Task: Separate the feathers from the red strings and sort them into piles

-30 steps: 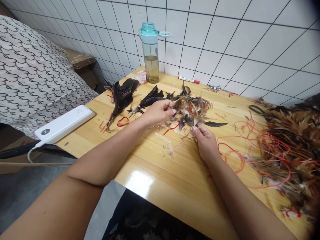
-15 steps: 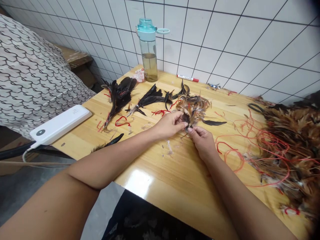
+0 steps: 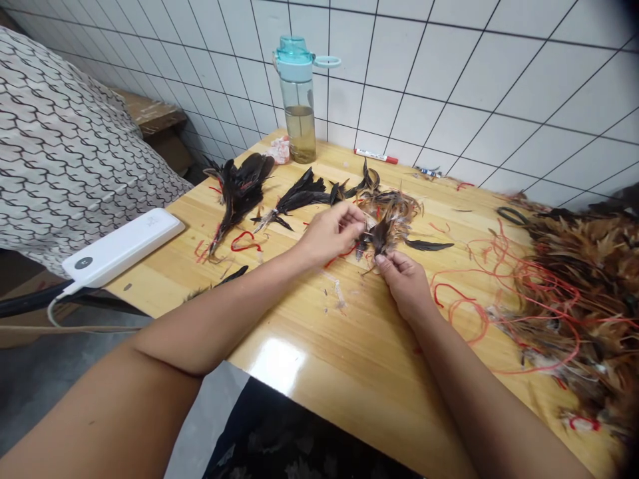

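Note:
My left hand (image 3: 332, 233) is pinched closed on a dark feather at the left edge of a small heap of brown and tan feathers (image 3: 392, 213) in the middle of the wooden table (image 3: 309, 346). Just below the heap, my right hand (image 3: 407, 283) has its fingertips pressed together on the feather quills. Red string (image 3: 344, 253) runs under and between the two hands. Left of the heap lie two sorted bunches of black feathers (image 3: 239, 189), (image 3: 299, 196).
A big pile of brown feathers tangled with red string (image 3: 574, 293) fills the table's right side. A teal-capped water bottle (image 3: 299, 100) and a red marker (image 3: 377, 157) stand by the tiled wall. A white power bank (image 3: 120, 246) lies at the left corner, beside patterned fabric (image 3: 70, 153).
My left hand went from the heap's left side down toward my right hand, then lifted slightly back up with a dark feather. A dark feather now lies near the table's front left.

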A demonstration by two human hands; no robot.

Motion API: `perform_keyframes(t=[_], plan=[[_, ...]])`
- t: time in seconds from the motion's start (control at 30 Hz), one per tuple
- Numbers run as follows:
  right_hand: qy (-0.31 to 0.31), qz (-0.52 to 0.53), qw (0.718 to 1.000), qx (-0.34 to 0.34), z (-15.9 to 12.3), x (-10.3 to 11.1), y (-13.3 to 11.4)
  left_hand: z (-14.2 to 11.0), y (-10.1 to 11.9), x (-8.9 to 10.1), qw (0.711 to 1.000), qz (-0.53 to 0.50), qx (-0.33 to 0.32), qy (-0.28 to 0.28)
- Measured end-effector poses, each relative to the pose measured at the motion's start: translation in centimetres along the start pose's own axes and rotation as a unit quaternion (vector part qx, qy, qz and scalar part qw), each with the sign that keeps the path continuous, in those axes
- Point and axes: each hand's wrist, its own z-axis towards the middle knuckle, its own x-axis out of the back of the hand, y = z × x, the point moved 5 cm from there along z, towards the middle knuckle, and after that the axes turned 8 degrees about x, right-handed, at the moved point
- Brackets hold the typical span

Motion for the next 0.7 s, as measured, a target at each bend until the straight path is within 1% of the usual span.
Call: perform_keyframes(t=[0.07, 0.1, 0.13, 0.17, 0.23, 0.33, 0.47, 0.63, 0.7], plan=[[0.008, 0.008, 1.000, -0.003, -0.1, 0.1, 0.0, 0.8, -0.2, 2.3, 0.994, 0.078, -0.006, 0.077], [0.011, 0.015, 1.000, -0.006, -0.1, 0.1, 0.0, 1.1, -0.3, 3.3, 0.987, 0.134, -0.007, 0.093], [0.013, 0.022, 1.000, -0.009, -0.1, 0.1, 0.0, 1.5, -0.5, 4.0, 0.977, 0.195, -0.005, 0.092], [0.015, 0.029, 0.999, -0.012, -0.1, 0.1, 0.1, 1.7, -0.7, 4.4, 0.967, 0.245, 0.000, 0.077], [0.019, 0.038, 0.999, -0.016, -0.1, 0.1, 0.2, 2.0, -1.2, 4.9, 0.947, 0.316, 0.004, 0.053], [0.023, 0.040, 0.999, -0.015, -0.1, 0.1, 0.1, 2.0, -1.6, 4.5, 0.927, 0.375, -0.011, 0.011], [0.025, 0.038, 0.999, -0.016, -0.1, 0.2, 0.1, 1.7, -2.0, 2.8, 0.910, 0.410, -0.012, -0.060], [0.021, 0.043, 0.999, -0.015, -0.1, 0.1, 0.3, 1.6, -2.3, 1.5, 0.893, 0.443, -0.003, -0.081], [0.020, 0.041, 0.999, -0.014, 0.0, 0.1, 0.3, 1.6, -2.4, 1.2, 0.883, 0.462, -0.012, -0.085]])
